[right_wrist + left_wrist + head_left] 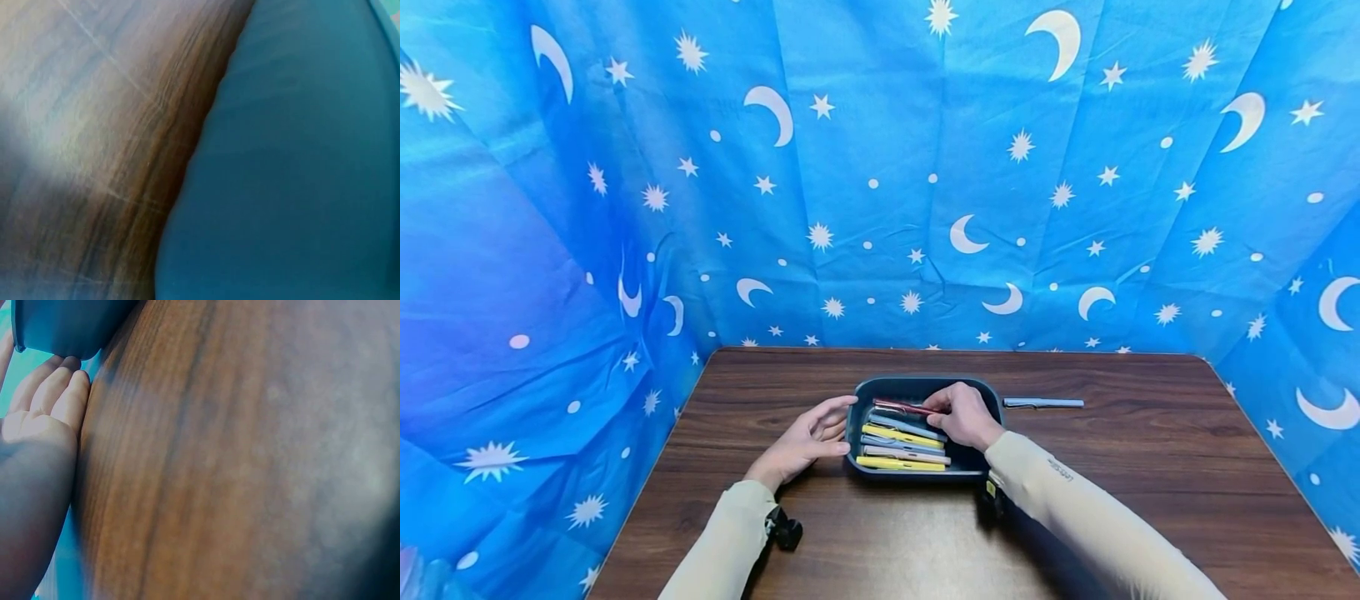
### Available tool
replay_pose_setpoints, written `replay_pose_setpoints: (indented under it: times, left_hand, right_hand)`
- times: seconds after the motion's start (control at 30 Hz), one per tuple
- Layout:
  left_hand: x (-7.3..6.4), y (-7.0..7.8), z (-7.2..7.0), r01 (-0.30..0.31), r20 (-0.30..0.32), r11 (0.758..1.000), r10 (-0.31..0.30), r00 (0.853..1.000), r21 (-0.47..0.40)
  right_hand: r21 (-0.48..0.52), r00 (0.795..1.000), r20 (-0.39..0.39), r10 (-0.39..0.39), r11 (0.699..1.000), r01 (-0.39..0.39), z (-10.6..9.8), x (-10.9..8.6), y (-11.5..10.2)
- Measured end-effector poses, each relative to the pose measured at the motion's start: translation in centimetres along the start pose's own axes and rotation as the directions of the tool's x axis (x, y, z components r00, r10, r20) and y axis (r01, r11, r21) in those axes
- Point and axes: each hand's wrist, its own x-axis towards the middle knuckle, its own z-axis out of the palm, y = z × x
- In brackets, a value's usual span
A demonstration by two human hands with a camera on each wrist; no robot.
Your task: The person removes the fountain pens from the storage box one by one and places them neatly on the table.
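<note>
Pinching red pen (904, 407) inside tray edge (910, 476), right hand (964, 415)

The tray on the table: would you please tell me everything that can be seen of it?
The tray is an open, shallow, dark blue-grey box with rounded corners, a narrow rim and smooth walls that look like plastic. It sits upright on the table, its longer sides running left to right. Several pens lie side by side in it, and the right hand holds a red pen inside. The left hand is at its left end, seeming to touch it.
</note>
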Motion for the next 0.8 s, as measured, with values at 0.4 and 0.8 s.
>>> replay_pose_setpoints:
  times: [0.4, 0.8]
  left_hand:
    - [0.2, -0.3, -0.1, 0.013, -0.014, 1.000, -0.013, 1.000, 0.009]
    - [0.0, -0.1, 0.0, 0.004, -0.010, 1.000, -0.004, 1.000, 0.010]
  right_hand:
    - [0.033, 0.996, -0.082, -0.045, 0.998, 0.048, -0.8, -1.1, -1.0]
    - [0.157, 0.985, -0.118, -0.127, 0.977, 0.145, -3.0, -2.3, -0.2]
